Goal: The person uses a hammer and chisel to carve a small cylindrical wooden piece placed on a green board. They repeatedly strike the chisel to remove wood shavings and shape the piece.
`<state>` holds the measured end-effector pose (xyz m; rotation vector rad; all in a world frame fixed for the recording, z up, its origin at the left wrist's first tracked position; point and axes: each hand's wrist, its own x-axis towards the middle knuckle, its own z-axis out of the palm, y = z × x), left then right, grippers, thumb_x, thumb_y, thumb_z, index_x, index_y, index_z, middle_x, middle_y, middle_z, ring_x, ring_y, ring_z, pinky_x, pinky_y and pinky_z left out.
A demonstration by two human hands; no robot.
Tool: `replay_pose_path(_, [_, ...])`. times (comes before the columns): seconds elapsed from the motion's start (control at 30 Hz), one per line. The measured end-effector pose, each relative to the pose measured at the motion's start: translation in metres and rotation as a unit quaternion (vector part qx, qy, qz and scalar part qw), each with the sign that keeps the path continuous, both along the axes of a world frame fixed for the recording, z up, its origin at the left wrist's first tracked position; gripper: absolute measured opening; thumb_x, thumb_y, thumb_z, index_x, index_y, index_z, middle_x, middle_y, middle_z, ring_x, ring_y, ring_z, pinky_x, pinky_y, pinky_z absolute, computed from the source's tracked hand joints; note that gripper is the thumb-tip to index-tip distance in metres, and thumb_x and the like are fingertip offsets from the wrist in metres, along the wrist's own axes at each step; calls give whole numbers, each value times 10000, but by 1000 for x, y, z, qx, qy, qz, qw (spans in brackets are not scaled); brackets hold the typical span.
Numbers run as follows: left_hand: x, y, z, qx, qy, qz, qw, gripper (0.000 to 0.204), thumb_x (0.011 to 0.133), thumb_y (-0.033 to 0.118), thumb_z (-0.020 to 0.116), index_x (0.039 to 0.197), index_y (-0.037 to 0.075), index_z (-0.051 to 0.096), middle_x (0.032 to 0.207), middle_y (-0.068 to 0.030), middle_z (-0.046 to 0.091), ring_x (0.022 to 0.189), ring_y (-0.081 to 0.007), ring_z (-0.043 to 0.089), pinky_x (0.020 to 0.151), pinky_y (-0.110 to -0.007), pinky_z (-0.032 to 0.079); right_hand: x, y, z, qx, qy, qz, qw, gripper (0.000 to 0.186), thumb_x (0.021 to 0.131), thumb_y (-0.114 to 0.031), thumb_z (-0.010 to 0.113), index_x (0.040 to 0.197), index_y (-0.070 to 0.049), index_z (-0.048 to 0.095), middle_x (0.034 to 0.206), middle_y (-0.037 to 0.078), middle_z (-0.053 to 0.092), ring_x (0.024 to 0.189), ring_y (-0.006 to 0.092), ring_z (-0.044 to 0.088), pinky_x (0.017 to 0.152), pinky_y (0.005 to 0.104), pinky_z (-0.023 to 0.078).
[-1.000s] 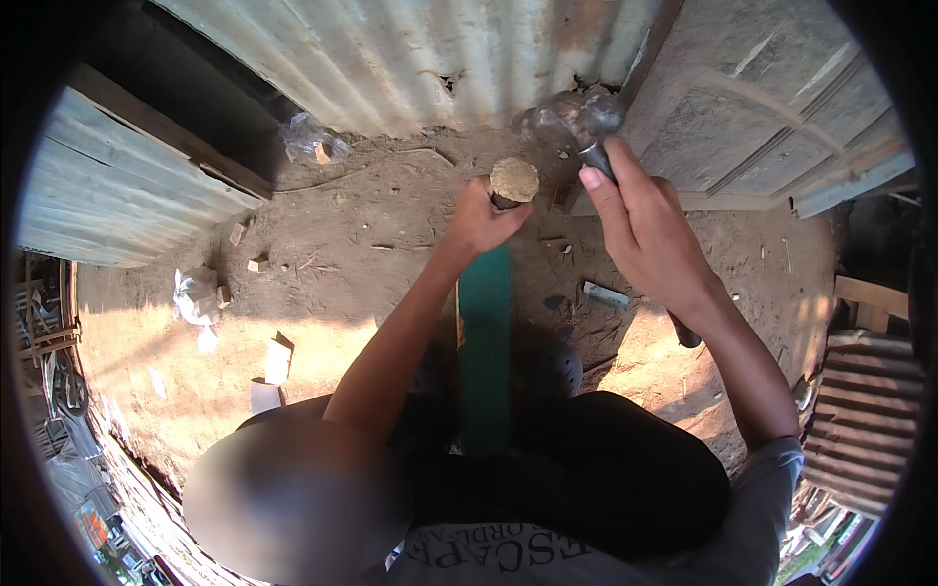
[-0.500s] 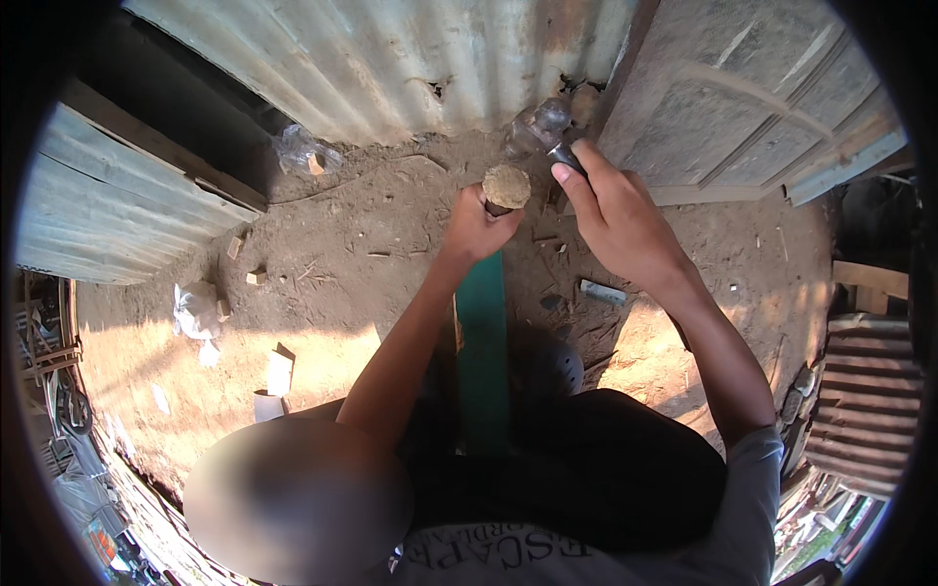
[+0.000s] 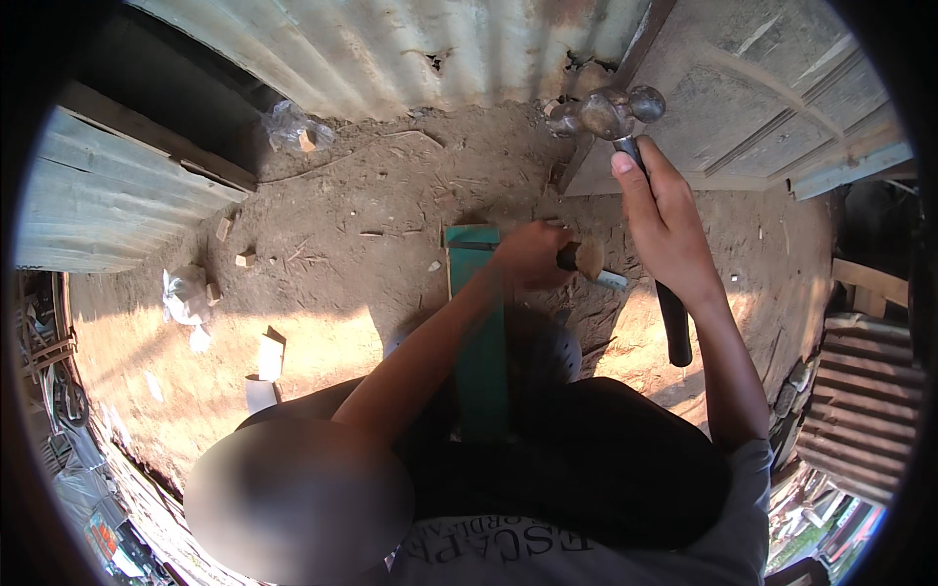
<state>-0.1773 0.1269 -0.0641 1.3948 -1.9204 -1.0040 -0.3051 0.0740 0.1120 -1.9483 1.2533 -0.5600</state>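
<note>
A green-painted board [image 3: 483, 376] lies lengthwise below me, running away from my body. Across its far end, my left hand [image 3: 531, 256] is closed round a chisel [image 3: 589, 261], held sideways. The chisel's wooden handle end sticks out to the right, and its dark blade is over the board; I cannot tell if the blade touches the wood. To the right, my right hand [image 3: 666, 220] is closed on a ball-peen hammer [image 3: 608, 113], raised with the head up and the dark handle hanging below my palm.
Corrugated metal sheet [image 3: 391, 54] walls the far side, and a panelled wooden door [image 3: 743, 107] leans at far right. On the dirt floor [image 3: 322, 230] lie a clear plastic bag [image 3: 293, 127], a white bag [image 3: 186, 296], small wood blocks [image 3: 244, 260] and a pale strip [image 3: 613, 280].
My left hand has turned the chisel from upright to sideways and come nearer, baring the board's far end. My right hand has moved right with the hammer, whose head and handle now show fully.
</note>
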Motion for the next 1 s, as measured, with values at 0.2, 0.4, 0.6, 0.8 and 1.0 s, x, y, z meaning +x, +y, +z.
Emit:
replay_pose_path(0.2, [-25,37,-42,-7,-163,-255,953,273,658,285,702,850,100,646,797,-152,654,788,-353,657,693,-458,524,-5,13,8,48,-26,-12,998,255,1008,-257,463,931,-13,464,646,83,432,592,155,407,591,327,385])
replay_pose_path(0.4, [11,37,-44,-28,-67,0,997,349,636,281,740,903,82,636,813,-143,654,787,-347,656,682,-450,527,-13,19,10,57,-62,-6,996,248,1009,-251,469,951,-11,487,657,44,408,617,107,371,580,287,366])
replay_pose_path(0.6, [32,-6,9,-123,42,140,981,272,662,158,734,869,8,641,763,-150,665,689,-326,655,624,-405,512,-9,20,20,54,-89,-7,995,257,1005,-259,482,960,-6,500,665,43,431,631,98,393,591,280,378])
replay_pose_path(0.8, [64,-35,27,-67,276,354,891,57,775,32,649,771,-11,612,629,-7,593,595,-56,513,528,-286,424,0,24,24,55,-81,16,995,245,998,-256,489,986,-12,510,684,75,489,628,120,470,604,304,415])
replay_pose_path(1.0, [85,-28,24,-89,283,386,873,43,776,9,620,758,-11,586,637,14,575,582,-54,508,506,-270,406,4,24,27,72,-84,22,994,239,995,-258,489,1009,-21,516,682,87,532,600,158,493,585,331,412])
